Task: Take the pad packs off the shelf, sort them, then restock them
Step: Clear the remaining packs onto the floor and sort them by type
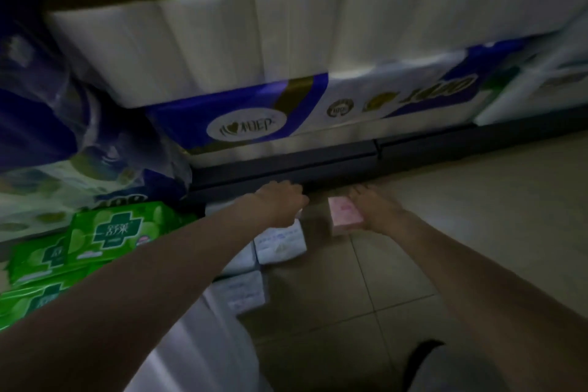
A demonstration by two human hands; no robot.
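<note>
Step in hand, by judgement: sorting on the floor, below the shelf base [286,165].
Right hand [378,210]: fingers curled on a pink pack [345,215], just before the base.
Left hand [281,204]: rests on a white pack [280,242]; grasp cannot be told.
More white packs [241,291] nearer the person.
Next: set pink apart from white.

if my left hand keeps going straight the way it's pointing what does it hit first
Probably the dark shelf base just beyond the left hand, under the blue tissue pack. The picture is blurred, so depth is uncertain.
</note>
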